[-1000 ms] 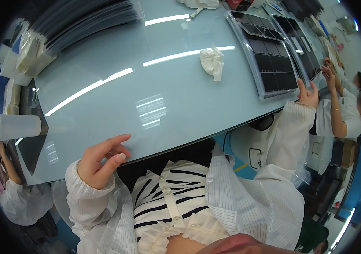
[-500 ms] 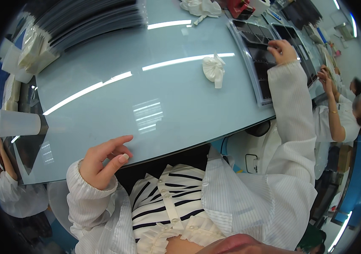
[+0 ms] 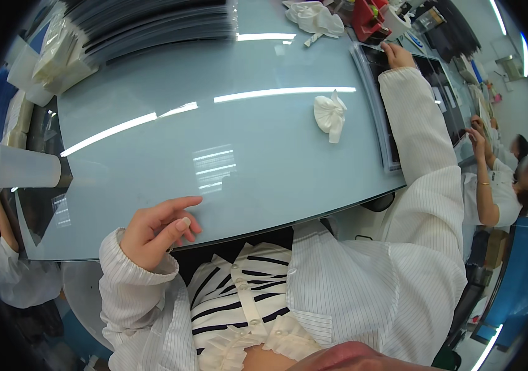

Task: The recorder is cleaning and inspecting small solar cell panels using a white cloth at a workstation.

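Note:
My right hand [image 3: 398, 56] reaches to the far end of a clear plastic tray [image 3: 372, 105] holding dark flat panels [image 3: 376, 60]. Its fingers are bent down and pressed together at the panels; what they pinch, if anything, is hidden. My sleeve covers much of the tray. My left hand [image 3: 162, 230] hovers at the table's near edge, empty, with its fingers loosely apart. On the glass-topped table [image 3: 264, 148], left of the tray, lies a crumpled white cloth [image 3: 330, 115].
A stack of dark sheets [image 3: 158, 31] stands at the far left. A translucent squeeze bottle [image 3: 22, 167] is at the left edge. Another white cloth [image 3: 314, 18] and a red tape dispenser [image 3: 370, 21] sit at the back. A co-worker's arm [image 3: 485, 185] is at the right.
My right hand has moved farther away along the tray, and its fingers have closed together. The left hand has barely moved. The whole view has shifted slightly.

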`<state>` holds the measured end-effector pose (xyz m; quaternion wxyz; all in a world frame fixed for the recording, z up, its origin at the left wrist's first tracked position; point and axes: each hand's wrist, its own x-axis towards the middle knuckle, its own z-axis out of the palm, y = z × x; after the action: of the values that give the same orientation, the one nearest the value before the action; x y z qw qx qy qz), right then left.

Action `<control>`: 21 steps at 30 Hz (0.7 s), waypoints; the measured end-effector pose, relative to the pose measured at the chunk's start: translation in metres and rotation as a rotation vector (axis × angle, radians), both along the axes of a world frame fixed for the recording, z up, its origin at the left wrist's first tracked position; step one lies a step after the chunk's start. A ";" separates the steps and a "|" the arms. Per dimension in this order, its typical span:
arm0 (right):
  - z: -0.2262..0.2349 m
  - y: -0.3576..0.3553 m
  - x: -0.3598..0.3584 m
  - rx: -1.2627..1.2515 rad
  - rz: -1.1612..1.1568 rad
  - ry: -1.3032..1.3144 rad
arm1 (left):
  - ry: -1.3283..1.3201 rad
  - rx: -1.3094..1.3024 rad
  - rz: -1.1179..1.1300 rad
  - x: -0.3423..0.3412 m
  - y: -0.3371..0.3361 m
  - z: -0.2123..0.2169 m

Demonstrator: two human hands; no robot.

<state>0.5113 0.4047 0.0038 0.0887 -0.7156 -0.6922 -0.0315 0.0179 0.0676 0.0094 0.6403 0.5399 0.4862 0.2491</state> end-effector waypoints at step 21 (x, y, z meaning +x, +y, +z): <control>-0.002 -0.014 0.017 0.207 0.150 -0.035 | -0.139 0.027 0.090 -0.003 -0.001 -0.005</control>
<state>0.5283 0.3905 0.0016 0.1520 -0.6481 -0.7383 -0.1086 0.0148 0.0667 0.0048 0.6532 0.5076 0.4610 0.3212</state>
